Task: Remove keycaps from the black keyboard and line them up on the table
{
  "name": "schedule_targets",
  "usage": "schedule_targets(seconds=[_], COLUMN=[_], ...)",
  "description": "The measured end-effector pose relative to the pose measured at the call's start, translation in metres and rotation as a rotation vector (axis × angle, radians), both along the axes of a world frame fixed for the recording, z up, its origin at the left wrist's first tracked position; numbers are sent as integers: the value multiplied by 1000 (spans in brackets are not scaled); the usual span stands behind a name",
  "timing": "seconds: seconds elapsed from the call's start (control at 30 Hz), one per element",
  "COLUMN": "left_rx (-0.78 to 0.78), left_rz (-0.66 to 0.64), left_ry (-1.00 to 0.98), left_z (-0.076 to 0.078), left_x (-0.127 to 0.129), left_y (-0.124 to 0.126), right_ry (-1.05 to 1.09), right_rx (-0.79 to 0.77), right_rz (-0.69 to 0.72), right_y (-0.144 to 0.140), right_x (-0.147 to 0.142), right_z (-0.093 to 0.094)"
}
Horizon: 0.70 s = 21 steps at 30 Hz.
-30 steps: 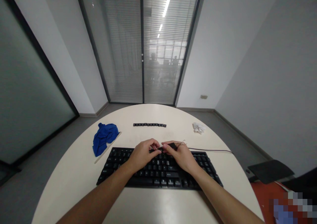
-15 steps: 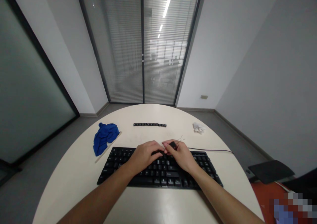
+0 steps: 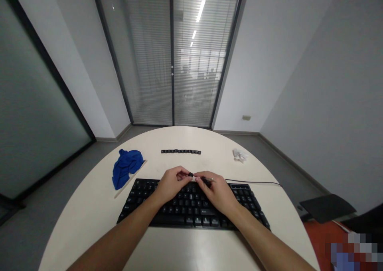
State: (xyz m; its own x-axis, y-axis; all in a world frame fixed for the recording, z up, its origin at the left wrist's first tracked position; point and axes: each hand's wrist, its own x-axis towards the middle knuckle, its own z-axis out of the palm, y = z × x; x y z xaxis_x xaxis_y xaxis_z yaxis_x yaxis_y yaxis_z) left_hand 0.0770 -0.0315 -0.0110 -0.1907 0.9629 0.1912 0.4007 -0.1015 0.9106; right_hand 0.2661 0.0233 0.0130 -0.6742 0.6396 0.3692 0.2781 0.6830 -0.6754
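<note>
A black keyboard [image 3: 191, 213] lies across the table below both hands. Pinched in my left hand [image 3: 173, 183], between thumb and fingertips, is a small black keycap [image 3: 190, 175], raised just above the keyboard's far edge. My right hand [image 3: 217, 189] is closed around a small black-handled tool with thin wire ends [image 3: 206, 180], which looks like a keycap puller. Its fingertips come close to the keycap; whether they touch it I cannot tell. Further back, several loose keycaps [image 3: 181, 151] form a straight row on the table.
On the left lie a blue cloth [image 3: 127, 167] and a thin light stick [image 3: 131, 179]. A crumpled white item [image 3: 239, 155] rests at the back right. The keyboard's cable [image 3: 254, 181] runs right over the round table's edge [image 3: 302, 207]. A dark chair part [image 3: 327, 208] stands beyond.
My left hand has lifted off the keys and now shows a keycap at its fingertips. In my right hand the tool has turned, its wire ends now lower and nearer the palm.
</note>
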Motion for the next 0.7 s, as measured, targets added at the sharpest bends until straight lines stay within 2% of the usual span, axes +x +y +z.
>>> schedule_targets(seconds=[0.13,0.27,0.47,0.7], left_rx=[-2,-4,-39,-13], left_rz=[-22,-44,-75,-97], left_ry=[-91,-129,-109,-52], left_z=[-1,1,3,0], left_x=[-1,0,0,0], left_y=[2,1,-1,1], right_ry=[-71,-148,-172,-193], right_rx=[116,165,210,254], right_rz=[0,-3,-44,-65], right_y=[-2,-3,-2,4], right_x=[1,2,-1,-1], right_z=[-1,-2,-4,-8])
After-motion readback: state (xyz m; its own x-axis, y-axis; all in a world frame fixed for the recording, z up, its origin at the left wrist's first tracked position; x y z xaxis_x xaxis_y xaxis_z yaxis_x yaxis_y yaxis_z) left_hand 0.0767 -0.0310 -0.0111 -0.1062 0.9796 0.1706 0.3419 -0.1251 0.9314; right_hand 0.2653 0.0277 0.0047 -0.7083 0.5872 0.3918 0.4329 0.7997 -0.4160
